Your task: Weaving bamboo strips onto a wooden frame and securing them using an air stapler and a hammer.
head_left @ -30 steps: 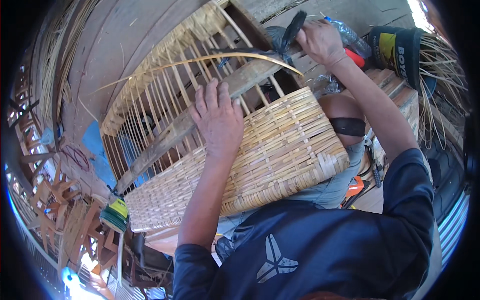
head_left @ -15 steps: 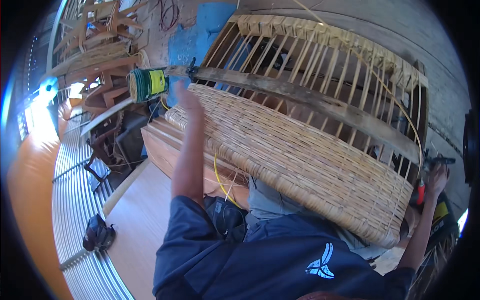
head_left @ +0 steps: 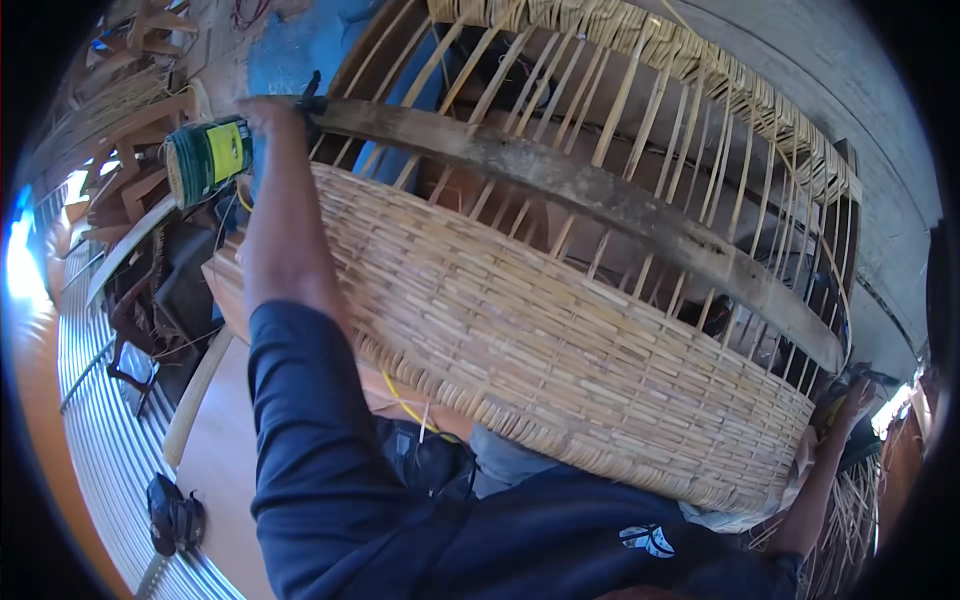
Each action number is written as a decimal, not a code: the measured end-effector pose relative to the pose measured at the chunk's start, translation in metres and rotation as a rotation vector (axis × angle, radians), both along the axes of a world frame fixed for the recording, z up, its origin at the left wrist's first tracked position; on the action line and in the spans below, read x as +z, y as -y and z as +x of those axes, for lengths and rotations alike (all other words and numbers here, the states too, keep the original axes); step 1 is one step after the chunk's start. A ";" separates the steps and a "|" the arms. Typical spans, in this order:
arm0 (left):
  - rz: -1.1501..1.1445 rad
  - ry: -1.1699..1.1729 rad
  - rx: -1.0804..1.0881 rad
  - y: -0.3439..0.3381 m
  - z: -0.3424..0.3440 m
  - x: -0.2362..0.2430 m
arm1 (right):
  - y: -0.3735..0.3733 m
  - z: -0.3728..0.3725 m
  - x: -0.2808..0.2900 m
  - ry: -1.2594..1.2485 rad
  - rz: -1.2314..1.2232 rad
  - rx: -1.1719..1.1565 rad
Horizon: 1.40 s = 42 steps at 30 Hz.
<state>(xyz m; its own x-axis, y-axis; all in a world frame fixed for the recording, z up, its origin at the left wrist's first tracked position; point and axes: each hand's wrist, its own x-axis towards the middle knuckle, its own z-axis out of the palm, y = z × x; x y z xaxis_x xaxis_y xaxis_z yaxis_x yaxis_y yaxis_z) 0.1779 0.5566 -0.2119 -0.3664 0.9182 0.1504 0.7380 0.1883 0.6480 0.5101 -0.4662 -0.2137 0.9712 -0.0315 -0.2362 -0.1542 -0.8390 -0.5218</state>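
Across the lap lay a woven panel (head_left: 560,340), its long axis slanting from upper left down to lower right, finished weave nearest the body and bare upright ribs (head_left: 640,110) fanning away beyond a wooden bar (head_left: 600,210). At the upper-left end, the left hand (head_left: 268,112) lay against the bar's tip; whether that grip was clenched I could not tell. At the lower-right end the right hand (head_left: 850,400) sat by the panel's corner, small and partly hidden, its grip also unclear. Neither hand was nearer: each held 1 end. The weave looked tight, pale straw-coloured, in even rows. Farther left sat a green spool (head_left: 208,155) and stacked wooden frames (head_left: 120,130).
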 end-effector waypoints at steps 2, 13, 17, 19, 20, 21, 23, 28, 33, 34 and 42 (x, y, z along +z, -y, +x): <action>-0.406 -1.825 -0.531 -0.027 -0.039 0.010 | 0.006 -0.006 0.003 -0.040 0.025 0.052; -0.456 -1.781 -0.355 -0.105 -0.073 0.021 | 0.034 0.015 -0.074 0.089 0.157 0.106; -0.021 -0.692 -0.329 0.047 0.021 -0.034 | 0.031 -0.008 0.017 -0.050 0.046 -0.002; 0.261 -0.511 -0.519 0.078 0.032 0.003 | 0.056 0.007 -0.007 -0.103 -0.032 -0.069; 0.420 -0.602 -0.765 0.100 0.030 0.012 | 0.067 0.008 -0.023 0.082 -0.437 0.278; 0.497 -0.710 -0.956 0.121 0.030 0.022 | 0.072 0.013 -0.032 0.272 -0.843 0.621; 0.348 -0.578 -1.288 0.211 0.056 0.047 | 0.023 0.000 -0.021 0.327 -0.584 0.363; -0.339 -0.373 -1.873 0.452 0.098 0.129 | -0.039 -0.013 -0.007 0.192 -0.399 0.222; -0.366 -0.682 -2.057 0.545 0.088 0.121 | -0.092 -0.017 0.027 0.277 -0.438 0.243; -0.359 -0.686 -2.099 0.554 0.092 0.121 | -0.086 -0.015 0.032 0.170 -0.532 0.339; -0.282 -0.822 -2.032 0.575 0.115 0.132 | -0.095 -0.034 0.063 0.372 -0.072 0.105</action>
